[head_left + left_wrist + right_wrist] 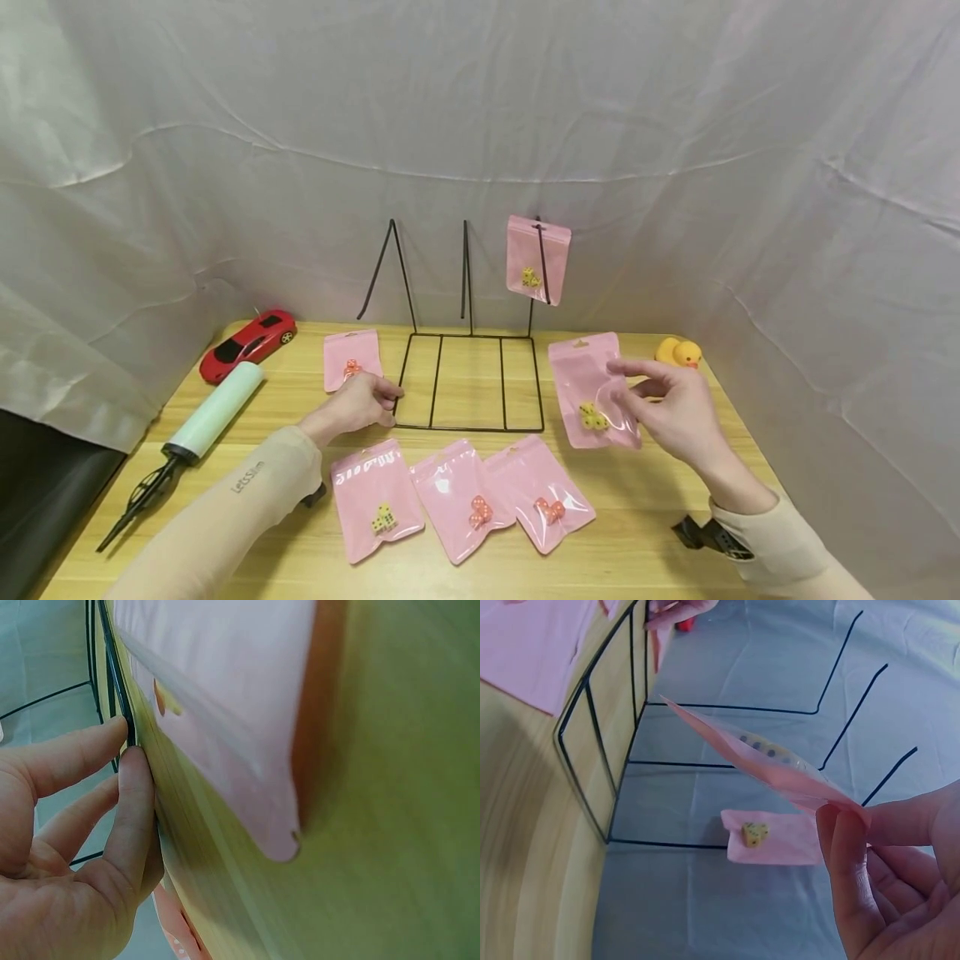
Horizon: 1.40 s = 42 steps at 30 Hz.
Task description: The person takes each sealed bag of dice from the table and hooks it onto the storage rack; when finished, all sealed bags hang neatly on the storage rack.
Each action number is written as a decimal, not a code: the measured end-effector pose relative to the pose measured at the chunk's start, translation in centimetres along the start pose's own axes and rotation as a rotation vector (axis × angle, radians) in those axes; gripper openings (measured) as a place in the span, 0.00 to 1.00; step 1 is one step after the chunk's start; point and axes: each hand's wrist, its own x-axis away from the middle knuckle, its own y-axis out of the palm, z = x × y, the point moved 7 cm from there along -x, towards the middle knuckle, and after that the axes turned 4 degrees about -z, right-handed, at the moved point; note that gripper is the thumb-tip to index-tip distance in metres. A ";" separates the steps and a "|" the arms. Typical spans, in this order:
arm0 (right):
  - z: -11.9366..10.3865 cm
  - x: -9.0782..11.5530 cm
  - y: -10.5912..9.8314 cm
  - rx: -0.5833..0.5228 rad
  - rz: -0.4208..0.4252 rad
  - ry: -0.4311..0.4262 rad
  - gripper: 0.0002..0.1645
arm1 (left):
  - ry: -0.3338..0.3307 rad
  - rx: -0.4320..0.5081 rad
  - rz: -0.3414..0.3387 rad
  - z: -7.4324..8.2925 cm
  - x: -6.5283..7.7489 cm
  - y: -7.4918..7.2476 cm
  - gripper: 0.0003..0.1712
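The pink bag (577, 375) with yellow dice (594, 417) in it is up off the bench (645, 554), between the wire rack and the bench's right edge. The right hand (678, 408) pinches it by its right side, with the thumb and fingers clamped on it. In the right wrist view the bag is tilted and we see it almost from its thin side

The black wire rack (468, 429) stands by the back edge of the bench. The left hand (356, 404) has its thumb and fingertips clamped on the wire at the left side of the rack's base, near its front left corner. Another bag (525, 242) with yellow dice hangs on the rack's right hook. A small bag (348, 348) with orange dice lies left of the rack, partly hidden by the left hand

Three more bags (453, 487) lie in a row nearer the front edge. A yellow duck (677, 352) sits near the back right corner. A red car (251, 343) is at the back left corner, and a pale green pump (221, 410) lies along the left edge
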 end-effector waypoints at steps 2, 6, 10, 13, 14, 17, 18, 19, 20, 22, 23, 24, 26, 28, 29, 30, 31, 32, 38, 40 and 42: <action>-0.3 0.0 0.0 -0.016 0.013 -0.019 0.17 | 0.000 0.001 -0.001 0.0 0.0 0.0 0.32; -0.9 0.0 -0.1 -0.052 0.045 -0.047 0.17 | -0.010 0.006 0.002 -0.1 -0.1 0.0 0.31; -1.5 0.1 -0.4 -0.079 0.078 -0.065 0.17 | -0.017 0.004 0.003 -0.1 -0.1 -0.1 0.31; -1.9 0.1 -0.5 -0.089 0.096 -0.077 0.17 | -0.012 0.005 -0.003 -0.1 -0.1 0.0 0.31; -2.0 0.1 -0.5 -0.095 0.100 -0.080 0.17 | -0.010 0.006 -0.006 0.0 -0.1 -0.1 0.32; -2.5 0.1 -0.6 -0.110 0.117 -0.096 0.18 | -0.014 0.017 -0.010 0.1 0.0 -0.1 0.32; -2.7 0.2 -0.6 -0.118 0.122 -0.104 0.18 | -0.014 0.017 -0.011 0.1 0.1 -0.1 0.33; -2.9 0.2 -0.6 -0.129 0.128 -0.113 0.17 | -0.016 0.014 -0.011 0.1 0.1 -0.2 0.33; -3.1 0.2 -0.5 -0.136 0.135 -0.122 0.17 | -0.017 0.013 -0.011 0.1 0.1 -0.2 0.33; -3.4 0.3 -0.4 -0.159 0.147 -0.148 0.17 | -0.019 0.007 -0.010 0.1 0.1 -0.2 0.33; -3.6 0.4 -0.3 -0.175 0.152 -0.163 0.17 | -0.019 0.004 -0.010 0.1 0.1 -0.2 0.33; -3.6 0.4 -0.2 -0.190 0.157 -0.180 0.17 | -0.019 0.000 -0.008 0.1 0.1 -0.1 0.33; -3.8 0.5 0.0 -0.228 0.162 -0.211 0.18 | -0.018 -0.001 -0.010 0.1 0.1 -0.1 0.33; -3.9 0.5 0.1 -0.271 0.165 -0.241 0.18 | -0.017 0.003 -0.013 0.0 0.1 -0.1 0.33; -4.0 0.4 0.1 -0.285 0.169 -0.256 0.19 | -0.016 0.004 -0.014 0.0 0.1 -0.1 0.33; -4.1 0.4 0.2 -0.297 0.171 -0.269 0.19 | -0.016 0.006 -0.015 0.1 0.1 -0.1 0.33; -4.2 0.4 0.2 -0.307 0.173 -0.282 0.19 | -0.015 0.007 -0.016 0.1 0.1 -0.1 0.33; -4.3 0.3 0.2 -0.314 0.175 -0.293 0.19 | -0.015 0.008 -0.014 0.1 0.1 -0.1 0.32; -5.1 0.1 0.4 -0.336 0.173 -0.349 0.21 | -0.016 0.009 -0.013 0.1 0.2 -0.1 0.32; -5.3 0.0 0.4 -0.334 0.162 -0.362 0.21 | -0.016 0.008 -0.014 0.1 0.2 -0.1 0.32; -5.5 -0.1 0.5 -0.315 0.151 -0.363 0.20 | -0.014 0.007 -0.013 0.1 0.2 -0.1 0.32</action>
